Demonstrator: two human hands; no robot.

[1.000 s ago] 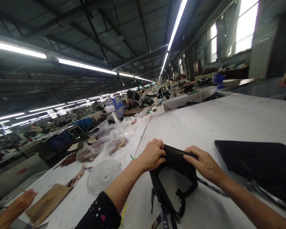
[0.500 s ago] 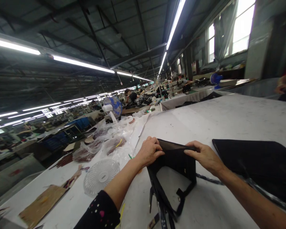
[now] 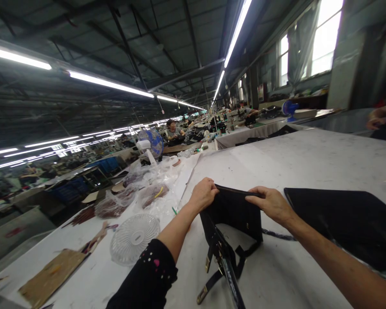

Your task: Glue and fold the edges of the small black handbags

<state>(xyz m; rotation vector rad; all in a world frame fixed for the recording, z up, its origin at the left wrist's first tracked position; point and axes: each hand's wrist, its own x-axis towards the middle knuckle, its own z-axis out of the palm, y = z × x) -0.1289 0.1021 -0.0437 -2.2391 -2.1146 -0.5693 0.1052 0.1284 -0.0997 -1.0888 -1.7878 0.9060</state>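
A black fabric bag piece (image 3: 236, 210) stands on the white table, its upper edge pinched at both ends. My left hand (image 3: 205, 193) closes on the left end of that edge. At the right end, my right hand (image 3: 270, 204) grips the same edge between thumb and fingers. Black straps with metal buckles (image 3: 202, 294) and a plastic-wrapped handle (image 3: 230, 274) hang from the piece onto the table near me. Another flat black piece (image 3: 341, 219) lies to the right of my right hand.
Left of my arm are a clear fan guard (image 3: 135, 237), a brown cardboard piece (image 3: 53, 274) and plastic bags (image 3: 125, 199). A blue and white fan (image 3: 152, 143) stands farther back. A person (image 3: 174, 131) sits beyond it; another person's hand (image 3: 375, 120) shows at the far right.
Both hands have lifted the upper edge slightly, and its opening looks narrower. Straps and buckles now spread farther out at the front. The seated person's head has come up.
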